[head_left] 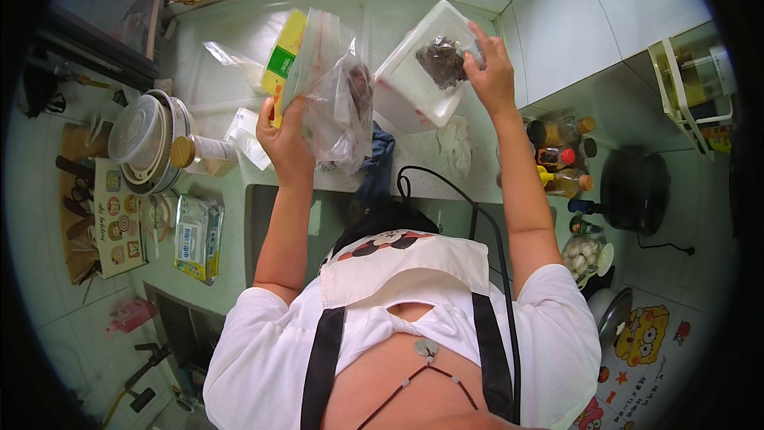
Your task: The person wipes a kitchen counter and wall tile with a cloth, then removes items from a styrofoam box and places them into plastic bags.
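- Left hand (282,135) grips clear bag (322,107): probably soft, slippery; best pinched at its edge.
- Right hand (492,76) grips white box (407,84): seems light, stiff; hold by rim.

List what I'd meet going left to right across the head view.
Box with cartoon pictures → jar with tan lid → clear plastic bag → white container → group of bottles.
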Demonstrator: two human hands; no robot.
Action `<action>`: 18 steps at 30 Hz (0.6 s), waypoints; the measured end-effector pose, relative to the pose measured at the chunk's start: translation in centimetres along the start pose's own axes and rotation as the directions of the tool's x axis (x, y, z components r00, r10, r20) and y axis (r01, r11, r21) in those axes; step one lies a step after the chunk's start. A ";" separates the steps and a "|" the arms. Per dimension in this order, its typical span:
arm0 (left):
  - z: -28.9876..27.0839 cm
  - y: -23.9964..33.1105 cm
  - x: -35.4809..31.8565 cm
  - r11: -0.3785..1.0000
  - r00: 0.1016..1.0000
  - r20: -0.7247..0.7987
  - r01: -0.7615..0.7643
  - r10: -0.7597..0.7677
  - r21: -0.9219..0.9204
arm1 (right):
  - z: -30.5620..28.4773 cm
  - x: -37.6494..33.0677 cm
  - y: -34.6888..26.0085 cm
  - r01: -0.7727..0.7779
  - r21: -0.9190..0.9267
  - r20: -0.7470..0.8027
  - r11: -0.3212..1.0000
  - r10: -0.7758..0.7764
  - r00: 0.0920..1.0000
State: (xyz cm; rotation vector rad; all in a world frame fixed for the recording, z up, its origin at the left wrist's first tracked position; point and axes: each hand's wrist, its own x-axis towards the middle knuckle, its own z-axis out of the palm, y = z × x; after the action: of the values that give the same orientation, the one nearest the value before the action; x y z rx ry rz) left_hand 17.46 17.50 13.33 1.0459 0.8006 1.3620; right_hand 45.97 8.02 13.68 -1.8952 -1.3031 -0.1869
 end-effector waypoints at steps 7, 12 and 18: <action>0.1 0.0 0.1 0.998 1.000 -0.015 0.011 -0.012 -0.054 | -1.3 1.1 1.6 -0.194 0.465 -0.014 0.864 0.226 0.974; 0.0 -0.4 0.2 0.996 0.999 -0.036 0.031 -0.034 -0.083 | -3.7 0.3 0.0 -0.282 0.528 0.082 0.801 0.282 0.956; 0.2 -0.7 0.3 0.988 0.996 -0.033 0.073 -0.078 -0.133 | -7.1 -2.8 -0.6 -0.362 0.528 0.173 0.768 0.320 0.932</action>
State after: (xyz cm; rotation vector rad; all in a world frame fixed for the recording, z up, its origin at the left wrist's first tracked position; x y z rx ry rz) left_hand 17.95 17.85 12.85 0.8808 0.7604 1.3554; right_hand 46.35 1.20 17.22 -1.5944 -0.8961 0.4190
